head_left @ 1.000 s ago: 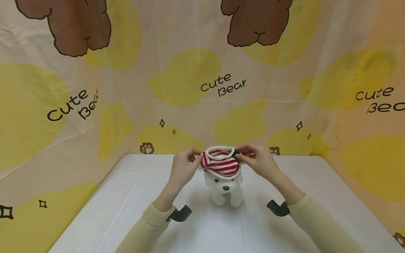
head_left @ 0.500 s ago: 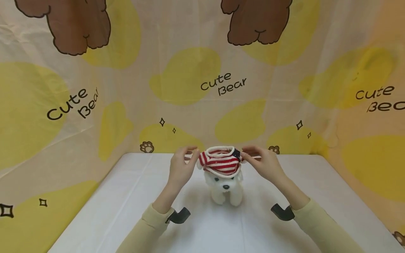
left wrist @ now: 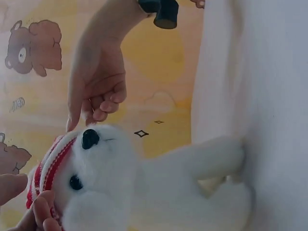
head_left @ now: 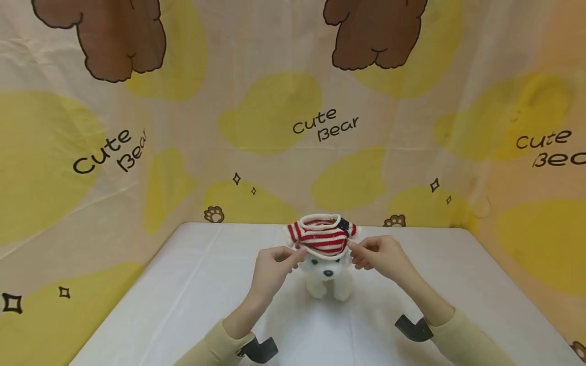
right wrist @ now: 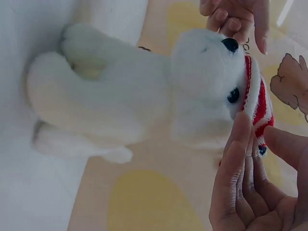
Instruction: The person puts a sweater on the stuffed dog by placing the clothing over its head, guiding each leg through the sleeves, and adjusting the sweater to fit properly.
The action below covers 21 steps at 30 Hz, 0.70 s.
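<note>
A white plush dog (head_left: 340, 284) stands upright, facing me. Over the top of its head sits a knitted red-and-white striped dog sweater (head_left: 325, 244), its white-rimmed neck opening up and a dark blue patch on one shoulder. The hem lies just above the dog's eyes. At the hem's left side, my left hand (head_left: 273, 269) pinches the knit between thumb and fingers. My right hand (head_left: 383, 258) pinches the opposite side, its thumb outside the knit and fingers by the hem in the right wrist view. The dog's ears are largely hidden.
The white table (head_left: 206, 284) extends around the dog on every side. Behind it hangs a patterned cloth backdrop (head_left: 270, 117) with bears and lettering. Dark curved pieces (head_left: 260, 351) are strapped at both wrists.
Both hands have come off the sweater's sleeves and moved down to the hem on either side. The sleeves now stick out uncovered. The dog stays in place.
</note>
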Motion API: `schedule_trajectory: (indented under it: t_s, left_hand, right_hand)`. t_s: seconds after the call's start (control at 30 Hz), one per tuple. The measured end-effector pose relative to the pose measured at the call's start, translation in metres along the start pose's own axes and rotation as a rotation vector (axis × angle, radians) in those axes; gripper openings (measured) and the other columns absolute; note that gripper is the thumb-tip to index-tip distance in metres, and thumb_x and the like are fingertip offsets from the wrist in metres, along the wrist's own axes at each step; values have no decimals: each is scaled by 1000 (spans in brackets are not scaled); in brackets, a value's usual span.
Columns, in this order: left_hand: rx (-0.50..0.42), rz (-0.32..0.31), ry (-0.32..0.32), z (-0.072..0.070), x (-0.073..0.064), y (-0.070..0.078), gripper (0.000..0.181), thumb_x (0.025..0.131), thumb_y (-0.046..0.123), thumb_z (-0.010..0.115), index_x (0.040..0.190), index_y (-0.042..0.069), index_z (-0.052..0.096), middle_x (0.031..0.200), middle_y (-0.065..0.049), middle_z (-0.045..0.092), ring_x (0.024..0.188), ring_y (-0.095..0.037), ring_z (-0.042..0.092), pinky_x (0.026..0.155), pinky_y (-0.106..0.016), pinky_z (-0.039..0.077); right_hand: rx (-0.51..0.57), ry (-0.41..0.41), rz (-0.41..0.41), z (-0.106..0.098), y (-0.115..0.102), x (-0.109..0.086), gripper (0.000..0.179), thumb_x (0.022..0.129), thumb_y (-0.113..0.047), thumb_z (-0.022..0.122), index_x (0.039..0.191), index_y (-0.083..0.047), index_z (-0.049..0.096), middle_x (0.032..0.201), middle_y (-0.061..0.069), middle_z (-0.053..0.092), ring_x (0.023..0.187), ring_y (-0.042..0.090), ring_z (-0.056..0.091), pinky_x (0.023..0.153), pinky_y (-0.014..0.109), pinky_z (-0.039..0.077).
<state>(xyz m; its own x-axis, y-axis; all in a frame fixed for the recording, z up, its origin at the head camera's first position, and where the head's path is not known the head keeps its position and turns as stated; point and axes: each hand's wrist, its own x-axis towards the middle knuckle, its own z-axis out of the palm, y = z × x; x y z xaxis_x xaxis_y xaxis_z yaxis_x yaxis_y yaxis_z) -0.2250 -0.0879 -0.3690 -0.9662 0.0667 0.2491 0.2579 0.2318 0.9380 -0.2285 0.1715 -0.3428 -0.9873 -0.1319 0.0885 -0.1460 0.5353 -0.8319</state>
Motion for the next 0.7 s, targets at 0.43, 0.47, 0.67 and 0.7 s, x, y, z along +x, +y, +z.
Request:
schedule_trajectory:
  t_s: [0.43, 0.47, 0.67, 0.7]
  left_hand:
    - [-170, -239, -57, 11, 10, -6, 42, 83, 41, 70, 89, 0, 72, 65, 4, 57, 63, -11, 53, 52, -22, 42]
    - [-182, -249, -63, 11, 10, -5, 41, 84, 39, 70, 89, -1, 71, 66, 4, 56, 64, -11, 53, 53, -23, 43]
    - [-275, -289, -106, 15, 10, -2, 30, 87, 29, 67, 91, -1, 69, 71, 3, 56, 70, -11, 54, 65, -26, 47]
    - [-290, -293, -110, 16, 10, -2, 28, 88, 27, 67, 92, 0, 69, 73, 3, 57, 72, -11, 54, 67, -27, 48]
  right_hand:
    - [167, -55, 151, 16, 6, 13, 43, 86, -41, 67, 91, 1, 71, 73, 6, 71, 64, 14, 68, 65, 31, 57]
    - [180, -57, 155, 17, 7, 13, 42, 85, -40, 68, 91, 1, 71, 73, 5, 71, 64, 14, 68, 65, 31, 57]
    - [234, -72, 134, 18, 5, 10, 33, 88, -28, 66, 96, 4, 69, 76, 7, 72, 69, 16, 69, 69, 33, 57]
    - [236, -77, 126, 18, 5, 9, 31, 88, -26, 65, 97, 4, 68, 78, 8, 72, 72, 17, 70, 71, 34, 57]
